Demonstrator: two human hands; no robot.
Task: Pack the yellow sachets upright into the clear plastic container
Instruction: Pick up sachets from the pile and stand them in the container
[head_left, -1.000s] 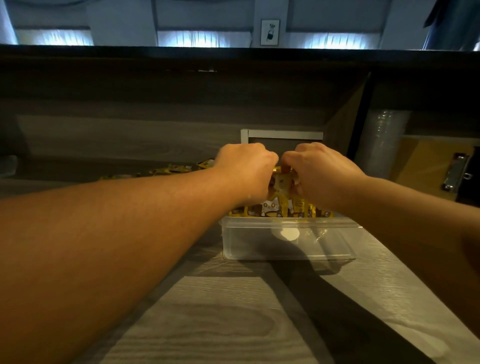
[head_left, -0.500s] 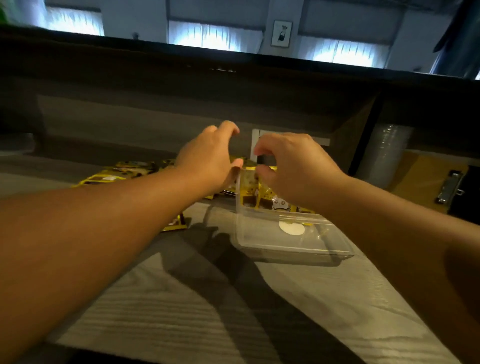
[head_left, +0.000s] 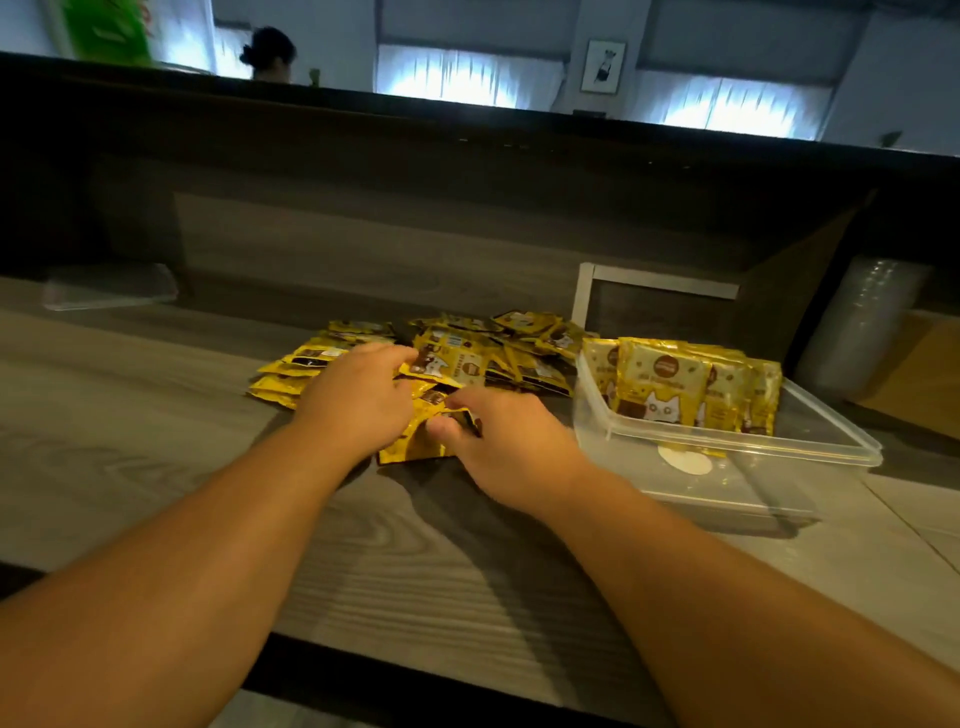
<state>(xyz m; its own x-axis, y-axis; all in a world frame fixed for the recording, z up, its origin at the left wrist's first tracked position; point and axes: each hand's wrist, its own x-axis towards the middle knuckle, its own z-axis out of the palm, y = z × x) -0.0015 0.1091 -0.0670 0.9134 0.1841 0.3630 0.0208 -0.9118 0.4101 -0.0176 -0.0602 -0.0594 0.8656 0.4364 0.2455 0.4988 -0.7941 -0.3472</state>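
Note:
A loose pile of yellow sachets (head_left: 467, 348) lies on the wooden counter, left of the clear plastic container (head_left: 789, 452). Several sachets (head_left: 670, 384) stand upright in a row at the container's far end; its near half holds none. My left hand (head_left: 358, 400) rests palm down on the near left of the pile, fingers spread over the sachets. My right hand (head_left: 504, 447) is beside it, its thumb and fingers pinching a yellow sachet (head_left: 415, 441) at the pile's near edge.
A stack of clear plastic cups (head_left: 857, 327) stands at the far right. A flat clear lid (head_left: 109, 286) lies at the far left. A raised dark ledge runs behind the counter, with a person's head beyond it. A white frame (head_left: 654, 280) stands behind the container.
Both hands left the container, where they were setting sachets upright, and moved left to the loose pile. My view swung left with them.

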